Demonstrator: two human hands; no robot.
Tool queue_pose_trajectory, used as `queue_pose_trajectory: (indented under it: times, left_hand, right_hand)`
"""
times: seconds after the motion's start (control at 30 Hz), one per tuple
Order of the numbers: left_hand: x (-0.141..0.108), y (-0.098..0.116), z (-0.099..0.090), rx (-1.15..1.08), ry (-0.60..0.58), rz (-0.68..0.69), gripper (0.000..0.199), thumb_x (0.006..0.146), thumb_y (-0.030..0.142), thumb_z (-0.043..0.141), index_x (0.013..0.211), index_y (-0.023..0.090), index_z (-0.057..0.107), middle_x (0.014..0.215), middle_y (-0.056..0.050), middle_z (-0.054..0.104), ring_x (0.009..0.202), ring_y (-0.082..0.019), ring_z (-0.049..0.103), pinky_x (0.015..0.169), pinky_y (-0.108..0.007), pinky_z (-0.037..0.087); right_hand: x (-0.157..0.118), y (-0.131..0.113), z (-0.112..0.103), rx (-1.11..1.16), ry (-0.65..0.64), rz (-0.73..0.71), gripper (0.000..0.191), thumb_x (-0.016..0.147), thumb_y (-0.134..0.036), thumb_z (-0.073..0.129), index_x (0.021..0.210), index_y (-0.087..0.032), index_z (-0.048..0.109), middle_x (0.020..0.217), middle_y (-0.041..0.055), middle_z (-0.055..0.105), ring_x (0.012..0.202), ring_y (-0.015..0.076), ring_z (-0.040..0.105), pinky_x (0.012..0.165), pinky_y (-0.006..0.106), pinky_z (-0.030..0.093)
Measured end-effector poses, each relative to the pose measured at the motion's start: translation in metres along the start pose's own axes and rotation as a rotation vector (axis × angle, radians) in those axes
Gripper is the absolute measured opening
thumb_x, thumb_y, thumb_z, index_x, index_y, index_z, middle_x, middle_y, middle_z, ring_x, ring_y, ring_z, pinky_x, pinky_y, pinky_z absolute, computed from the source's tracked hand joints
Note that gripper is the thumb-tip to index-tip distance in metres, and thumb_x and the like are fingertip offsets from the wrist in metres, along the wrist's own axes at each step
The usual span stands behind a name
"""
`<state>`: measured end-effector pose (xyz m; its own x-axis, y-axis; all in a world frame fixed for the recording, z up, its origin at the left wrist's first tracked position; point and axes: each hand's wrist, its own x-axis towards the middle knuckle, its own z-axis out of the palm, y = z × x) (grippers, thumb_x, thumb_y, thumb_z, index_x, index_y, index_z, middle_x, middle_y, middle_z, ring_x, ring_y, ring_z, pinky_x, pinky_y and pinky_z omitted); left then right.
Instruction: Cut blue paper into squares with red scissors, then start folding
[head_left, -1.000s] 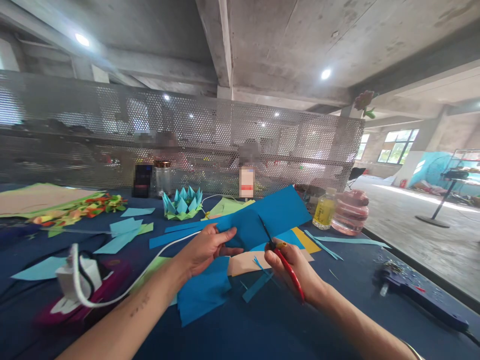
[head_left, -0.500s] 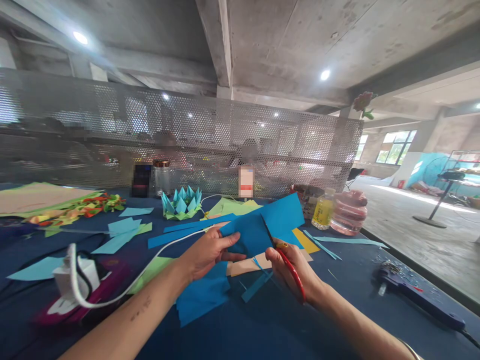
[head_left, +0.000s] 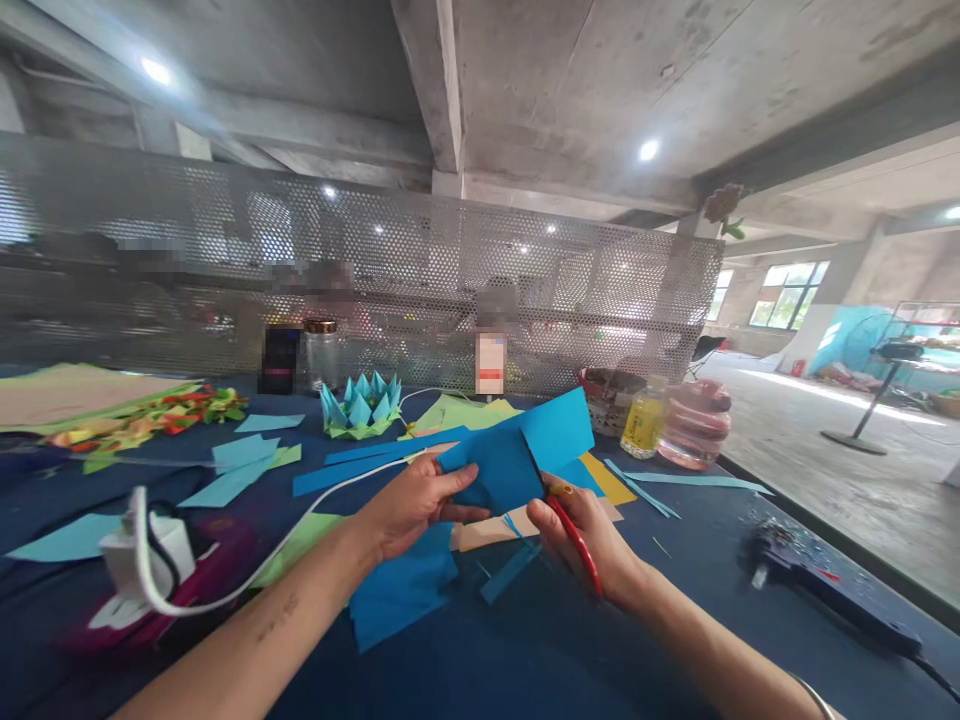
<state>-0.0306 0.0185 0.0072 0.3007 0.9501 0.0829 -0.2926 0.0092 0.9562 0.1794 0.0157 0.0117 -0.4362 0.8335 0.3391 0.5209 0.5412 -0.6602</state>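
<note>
Between thumb and fingers, my left hand [head_left: 420, 500] pinches the left end of a blue paper sheet [head_left: 491, 465], raised above the table. My right hand [head_left: 589, 535] is wrapped round red-handled scissors [head_left: 576, 540], whose dark blades lie along a cut in the sheet. The part right of the cut stands tilted up from the rest. Below my left hand rests a blue paper stack [head_left: 405, 590]. Under the sheet lie peach paper [head_left: 487, 532], a yellow piece [head_left: 611, 480] and a small blue strip [head_left: 510, 573].
A folded blue paper lotus [head_left: 362, 405] stands behind my left hand. Left are a white plug [head_left: 146, 550] on a purple power strip and a white cable. Right are a yellow-labelled bottle [head_left: 643, 420], a pink bottle [head_left: 695, 425] and a glue gun [head_left: 840, 590].
The scissor blades have closed further through the blue sheet, lengthening the cut. The sheet's right part has shifted slightly left and tilted. My left hand stays nearly still.
</note>
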Motion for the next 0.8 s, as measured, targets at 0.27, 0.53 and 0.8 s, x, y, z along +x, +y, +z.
queue_pose_trajectory:
  times: [0.27,0.53,0.8]
  left_hand:
    - [-0.003,0.003,0.006,0.067,-0.079,-0.043,0.030,0.077,0.037,0.070,0.103,0.022,0.068,0.105,-0.005,0.070,0.092,-0.020,0.065,0.079,-0.034,0.056]
    - [-0.003,0.002,0.005,0.067,-0.084,-0.035,0.031,0.077,0.036,0.069,0.104,0.021,0.068,0.109,-0.007,0.070,0.094,-0.021,0.066,0.078,-0.033,0.056]
    - [-0.003,-0.001,0.007,0.055,-0.025,-0.054,0.038,0.072,0.034,0.074,0.108,0.024,0.067,0.107,-0.004,0.071,0.088,-0.020,0.068,0.075,-0.033,0.058]
  right_hand:
    - [0.000,0.006,0.003,0.013,0.030,0.000,0.059,0.081,-0.075,0.031,0.055,-0.022,0.033,0.040,-0.0046,0.038,0.040,0.0086,0.036,0.041,0.022,0.027]
    - [0.002,0.008,0.007,0.009,0.051,0.040,0.055,0.082,-0.071,0.037,0.056,-0.023,0.035,0.036,-0.0052,0.037,0.035,0.0095,0.037,0.042,0.024,0.028]
    - [0.001,0.002,-0.001,-0.039,0.026,-0.072,0.056,0.081,-0.074,0.033,0.059,-0.022,0.035,0.041,-0.0056,0.038,0.039,0.0085,0.034,0.044,0.023,0.028]
